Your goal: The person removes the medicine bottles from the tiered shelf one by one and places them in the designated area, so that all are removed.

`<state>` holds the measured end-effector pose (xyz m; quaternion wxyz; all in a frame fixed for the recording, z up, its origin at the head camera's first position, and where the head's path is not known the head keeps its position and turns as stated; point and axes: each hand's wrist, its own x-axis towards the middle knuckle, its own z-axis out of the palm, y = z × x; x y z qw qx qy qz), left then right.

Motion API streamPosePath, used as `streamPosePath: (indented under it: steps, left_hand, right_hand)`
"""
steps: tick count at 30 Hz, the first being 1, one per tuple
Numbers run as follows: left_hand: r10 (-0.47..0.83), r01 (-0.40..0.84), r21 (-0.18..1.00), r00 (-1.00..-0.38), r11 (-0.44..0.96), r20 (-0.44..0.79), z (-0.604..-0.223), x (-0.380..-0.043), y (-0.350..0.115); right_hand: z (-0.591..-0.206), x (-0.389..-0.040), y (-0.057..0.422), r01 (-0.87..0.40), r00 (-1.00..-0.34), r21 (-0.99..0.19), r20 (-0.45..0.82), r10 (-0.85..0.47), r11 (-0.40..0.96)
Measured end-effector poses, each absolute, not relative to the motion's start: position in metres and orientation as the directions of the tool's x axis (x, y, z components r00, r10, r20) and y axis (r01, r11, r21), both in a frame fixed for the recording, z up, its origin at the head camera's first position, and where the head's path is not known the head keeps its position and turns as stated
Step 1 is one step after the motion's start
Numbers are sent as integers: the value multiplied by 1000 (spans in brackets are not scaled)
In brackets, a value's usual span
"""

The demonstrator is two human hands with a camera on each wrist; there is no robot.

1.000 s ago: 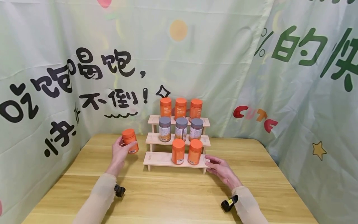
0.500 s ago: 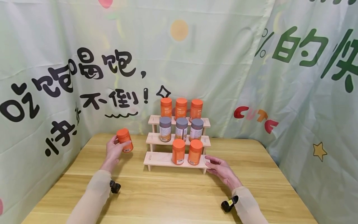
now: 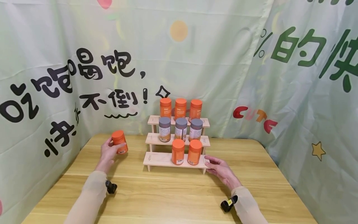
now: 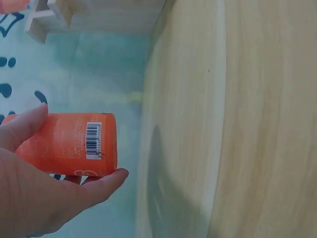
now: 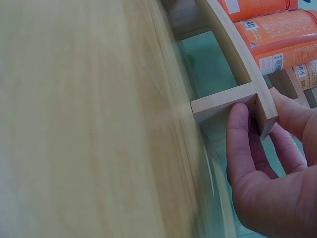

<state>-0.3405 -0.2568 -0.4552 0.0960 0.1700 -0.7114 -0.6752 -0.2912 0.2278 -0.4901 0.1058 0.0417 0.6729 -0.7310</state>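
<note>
My left hand (image 3: 107, 153) grips an orange plastic bottle (image 3: 119, 142) with an orange lid, left of the wooden stand. In the left wrist view a white barcode shows near the base of this bottle (image 4: 64, 144), which is held off the table. My right hand (image 3: 223, 172) holds the right end of the lowest shelf (image 3: 158, 158). Up close, the right wrist view has its thumb on top of the board (image 5: 262, 94) and fingers beneath, by the leg. Two orange bottles (image 3: 178, 152) stand upright on that shelf, toward its right side.
Three grey-lidded bottles (image 3: 181, 129) stand on the middle shelf, and three orange bottles (image 3: 180, 109) on the top one. The wooden table (image 3: 167, 193) ends at a printed cloth backdrop (image 3: 218, 62) behind and at both sides.
My left hand has carried the orange bottle to the left, away from the stand. The right hand and the stand have stayed in place.
</note>
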Motion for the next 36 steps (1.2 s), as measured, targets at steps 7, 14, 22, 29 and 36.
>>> streamPosePath:
  steps: [7, 14, 22, 29, 36]
  left_hand:
    - [-403, -127, 992, -908, 2, -116, -454, -342, -271]
    - [-404, -139, 990, -906, -4, -129, -458, -345, -282]
    - [-427, -145, 989, -892, -33, -145, -463, -345, -294]
    - [-444, -183, 979, -873, -90, -204, -472, -337, -307]
    - [-442, -160, 986, -881, -53, -166, -477, -340, -307]
  right_hand:
    - [-490, -294, 227, 213, -974, -974, -205, -101, -82]
    - [-488, -295, 227, 214, -973, -973, -206, -101, -83]
    - [-485, -293, 227, 214, -974, -974, -206, -100, -78]
    - [-491, -293, 227, 229, -970, -970, -220, -106, -81]
    - [-492, -293, 229, 227, -971, -971, -220, -90, -81]
